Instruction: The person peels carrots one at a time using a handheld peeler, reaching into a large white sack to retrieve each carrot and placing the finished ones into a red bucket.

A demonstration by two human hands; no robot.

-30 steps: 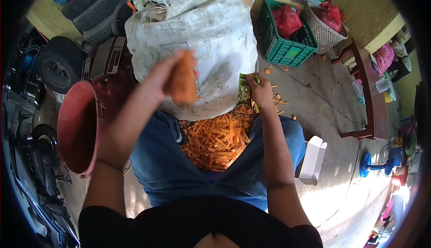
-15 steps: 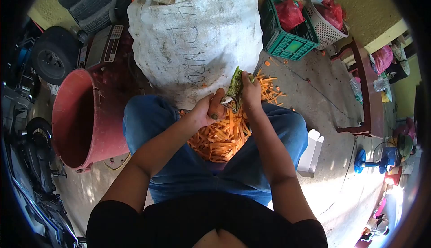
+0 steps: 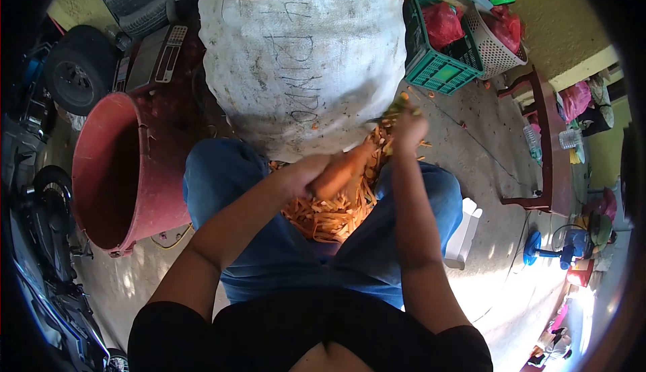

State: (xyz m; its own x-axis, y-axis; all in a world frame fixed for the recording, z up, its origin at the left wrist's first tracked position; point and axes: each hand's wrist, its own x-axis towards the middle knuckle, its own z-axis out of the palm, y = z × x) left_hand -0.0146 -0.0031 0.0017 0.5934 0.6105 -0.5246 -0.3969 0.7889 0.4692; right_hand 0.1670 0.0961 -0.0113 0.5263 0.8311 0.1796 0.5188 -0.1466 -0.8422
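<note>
My left hand is closed around a carrot, held over my lap and pointing up and to the right. Motion blurs the carrot's far end. In my right hand is a green-handled peeler, smeared by movement and raised beyond the carrot's tip, apart from it. Beneath both hands, a heap of orange carrot peelings lies between my knees. More strips spread toward the foot of the white sack.
A big white woven sack stands right in front. To the left are a red tub, a scale and tyres. A green crate, a white basket and a wooden frame stand to the right.
My right hand has swung up and to the right with the peeler, away from the carrot. The carrot has tilted from near upright to slanting rightward in my left hand.
</note>
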